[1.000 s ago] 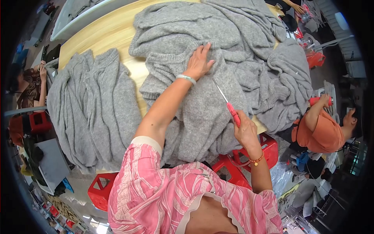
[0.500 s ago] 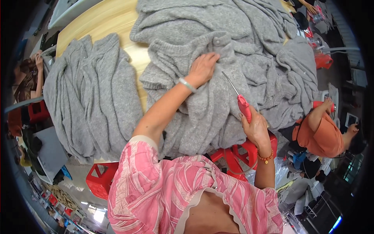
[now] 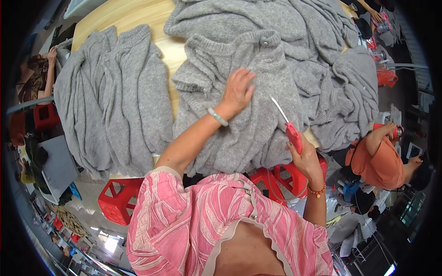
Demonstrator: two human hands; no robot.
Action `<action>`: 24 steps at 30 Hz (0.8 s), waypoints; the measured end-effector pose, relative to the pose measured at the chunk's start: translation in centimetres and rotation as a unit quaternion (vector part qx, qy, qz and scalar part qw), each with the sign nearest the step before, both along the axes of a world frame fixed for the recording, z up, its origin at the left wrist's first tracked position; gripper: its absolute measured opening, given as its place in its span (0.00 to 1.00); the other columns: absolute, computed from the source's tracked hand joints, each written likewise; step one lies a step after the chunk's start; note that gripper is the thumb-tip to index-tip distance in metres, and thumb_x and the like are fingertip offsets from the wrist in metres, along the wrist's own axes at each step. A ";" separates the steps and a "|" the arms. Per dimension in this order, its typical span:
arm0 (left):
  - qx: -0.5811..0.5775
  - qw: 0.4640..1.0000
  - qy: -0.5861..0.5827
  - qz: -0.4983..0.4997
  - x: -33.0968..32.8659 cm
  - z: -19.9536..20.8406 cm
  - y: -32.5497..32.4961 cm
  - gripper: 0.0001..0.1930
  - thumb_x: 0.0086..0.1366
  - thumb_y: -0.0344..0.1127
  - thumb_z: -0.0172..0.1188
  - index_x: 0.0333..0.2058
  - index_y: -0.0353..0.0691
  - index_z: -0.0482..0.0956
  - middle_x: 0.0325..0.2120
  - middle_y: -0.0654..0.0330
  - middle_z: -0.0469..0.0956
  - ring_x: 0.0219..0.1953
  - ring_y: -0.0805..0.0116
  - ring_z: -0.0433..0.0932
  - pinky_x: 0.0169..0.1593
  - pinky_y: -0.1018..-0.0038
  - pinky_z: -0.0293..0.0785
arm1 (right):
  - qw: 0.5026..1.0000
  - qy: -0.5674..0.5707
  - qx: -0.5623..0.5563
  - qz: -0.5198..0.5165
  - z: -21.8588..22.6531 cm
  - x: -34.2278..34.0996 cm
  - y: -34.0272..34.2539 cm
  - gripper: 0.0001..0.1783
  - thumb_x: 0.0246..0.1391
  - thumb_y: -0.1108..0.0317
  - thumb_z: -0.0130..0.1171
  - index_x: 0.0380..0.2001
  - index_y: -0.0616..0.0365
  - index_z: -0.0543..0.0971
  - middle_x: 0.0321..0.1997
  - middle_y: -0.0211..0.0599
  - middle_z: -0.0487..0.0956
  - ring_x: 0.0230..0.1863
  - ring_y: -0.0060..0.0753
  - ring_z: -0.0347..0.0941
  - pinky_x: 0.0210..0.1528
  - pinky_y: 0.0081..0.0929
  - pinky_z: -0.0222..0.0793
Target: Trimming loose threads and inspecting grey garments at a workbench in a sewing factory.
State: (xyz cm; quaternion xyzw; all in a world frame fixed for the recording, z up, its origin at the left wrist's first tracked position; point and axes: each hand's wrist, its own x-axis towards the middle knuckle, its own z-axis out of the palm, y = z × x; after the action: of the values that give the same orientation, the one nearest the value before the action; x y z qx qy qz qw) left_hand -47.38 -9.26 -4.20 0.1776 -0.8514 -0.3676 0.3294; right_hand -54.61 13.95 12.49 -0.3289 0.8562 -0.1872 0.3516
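Observation:
A grey knit sweater [image 3: 262, 115] lies before me with its ribbed band at the far side; a small shiny round stud [image 3: 265, 43] sits on that band. My left hand [image 3: 237, 89], a pale bangle at its wrist, rests on or just over the knit, fingers stretched and slightly blurred. In my right hand [image 3: 307, 158] is a red air blow gun [image 3: 293, 135], gripped by its handle. Its thin metal nozzle points away and to the left, its tip over the sweater. Whether the tip touches the knit I cannot tell.
More grey sweaters lie left [image 3: 115, 101], at the back [image 3: 239, 23] and right [image 3: 354, 92] on the light wooden table [image 3: 159, 37]. Red stools [image 3: 117, 202] stand under the near edge. A person in orange [image 3: 380, 161] sits at right, another [image 3: 39, 80] at far left.
My left hand has slid over the knit toward me, away from the ribbed band, which now lies flatter. My right hand has drawn the blow gun slightly nearer to me and rightward.

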 end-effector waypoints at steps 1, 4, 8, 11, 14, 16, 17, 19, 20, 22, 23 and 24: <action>0.002 1.000 -0.001 -0.002 1.0 0.7 1.1 0.20 0.53 0.29 0.59 0.46 0.38 0.72 0.49 0.49 0.68 0.52 0.48 0.66 0.55 0.62 0.62 | 0.998 0.006 -0.053 -0.031 -0.6 0.3 0.5 0.15 0.53 0.72 0.52 0.45 0.63 0.69 0.26 0.44 0.77 0.31 0.38 0.76 0.37 0.28 0.68; -0.031 0.997 -0.066 -0.024 4.4 2.7 4.2 0.25 0.51 0.31 0.60 0.50 0.40 0.68 0.51 0.45 0.64 0.54 0.46 0.63 0.55 0.59 0.61 | 0.994 0.067 -0.074 -0.033 -2.3 0.8 1.4 0.17 0.54 0.72 0.52 0.48 0.60 0.69 0.34 0.46 0.77 0.36 0.38 0.76 0.39 0.28 0.68; 0.120 0.987 -0.100 -0.039 7.8 3.3 7.3 0.28 0.51 0.32 0.61 0.53 0.40 0.65 0.53 0.43 0.61 0.54 0.46 0.63 0.56 0.62 0.61 | 0.987 0.133 -0.088 -0.033 -3.9 0.4 1.6 0.21 0.54 0.71 0.53 0.52 0.58 0.68 0.39 0.48 0.76 0.39 0.40 0.75 0.41 0.30 0.68; 0.188 0.975 -0.106 -0.058 9.6 4.2 9.0 0.28 0.52 0.34 0.61 0.53 0.39 0.65 0.52 0.43 0.62 0.53 0.46 0.64 0.55 0.64 0.62 | 0.975 0.205 -0.091 -0.011 -3.3 0.1 0.6 0.22 0.54 0.70 0.53 0.53 0.57 0.67 0.39 0.48 0.75 0.41 0.41 0.74 0.42 0.31 0.67; 0.197 0.969 -0.086 -0.125 10.9 5.9 8.3 0.30 0.52 0.34 0.61 0.54 0.38 0.64 0.53 0.46 0.63 0.54 0.47 0.64 0.58 0.63 0.59 | 0.963 0.225 -0.137 -0.053 -4.1 -1.9 1.5 0.24 0.55 0.71 0.51 0.56 0.58 0.65 0.40 0.42 0.77 0.39 0.34 0.74 0.42 0.30 0.68; 0.118 0.990 -0.079 0.017 11.2 5.1 6.0 0.32 0.50 0.35 0.62 0.54 0.36 0.63 0.52 0.44 0.63 0.55 0.47 0.62 0.58 0.62 0.57 | 0.953 0.243 -0.151 -0.097 -5.7 -4.6 3.7 0.23 0.55 0.72 0.50 0.56 0.59 0.65 0.37 0.40 0.77 0.33 0.29 0.73 0.37 0.26 0.68; 0.047 0.984 -0.069 0.154 11.4 4.4 5.0 0.34 0.49 0.36 0.63 0.55 0.34 0.62 0.52 0.43 0.63 0.55 0.46 0.61 0.59 0.61 0.55 | 0.954 0.228 -0.157 -0.115 -6.1 -5.2 4.1 0.22 0.55 0.72 0.49 0.55 0.59 0.66 0.34 0.39 0.77 0.30 0.27 0.72 0.35 0.24 0.68; 0.137 0.947 -0.078 0.280 12.4 1.2 2.1 0.38 0.50 0.39 0.65 0.57 0.30 0.58 0.55 0.44 0.60 0.57 0.52 0.60 0.60 0.63 0.54 | 0.956 0.223 -0.114 -0.153 -7.2 -5.7 4.0 0.19 0.55 0.70 0.50 0.51 0.60 0.69 0.29 0.35 0.76 0.26 0.23 0.70 0.29 0.21 0.66; 0.191 0.934 -0.034 0.301 12.8 -1.1 0.3 0.39 0.50 0.40 0.66 0.56 0.29 0.57 0.54 0.45 0.62 0.56 0.54 0.62 0.59 0.65 0.57 | 0.965 0.173 -0.133 -0.149 -7.7 -5.8 3.7 0.17 0.55 0.69 0.51 0.48 0.61 0.70 0.26 0.33 0.74 0.24 0.23 0.68 0.27 0.22 0.65; 0.280 0.912 0.009 0.300 12.8 -4.2 -3.8 0.36 0.50 0.39 0.66 0.54 0.28 0.60 0.49 0.48 0.68 0.51 0.61 0.68 0.54 0.69 0.62 | 0.976 0.111 -0.133 -0.132 -8.8 -5.9 2.6 0.15 0.54 0.69 0.52 0.45 0.64 0.70 0.30 0.41 0.74 0.32 0.34 0.70 0.35 0.28 0.65; 0.315 0.908 0.009 0.277 12.7 -4.7 -5.7 0.33 0.51 0.38 0.66 0.52 0.29 0.63 0.45 0.51 0.72 0.47 0.64 0.71 0.51 0.71 0.66 | 0.981 0.101 -0.113 -0.119 -9.0 -5.5 2.0 0.16 0.53 0.71 0.52 0.45 0.66 0.69 0.38 0.51 0.76 0.40 0.47 0.73 0.44 0.33 0.66; 0.379 0.891 0.029 0.249 12.5 -5.0 -7.7 0.27 0.52 0.37 0.65 0.48 0.31 0.67 0.39 0.55 0.75 0.41 0.67 0.73 0.45 0.74 0.68 | 0.980 0.084 -0.150 -0.103 -9.1 -4.8 1.2 0.16 0.53 0.70 0.52 0.45 0.65 0.69 0.37 0.52 0.75 0.40 0.49 0.72 0.44 0.34 0.65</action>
State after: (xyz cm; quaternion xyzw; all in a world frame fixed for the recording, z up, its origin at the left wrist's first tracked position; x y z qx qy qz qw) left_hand -34.89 -16.91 -9.17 0.4842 -0.5657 -0.5733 0.3419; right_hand -59.44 15.16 3.38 -0.3020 0.8744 -0.3202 0.2040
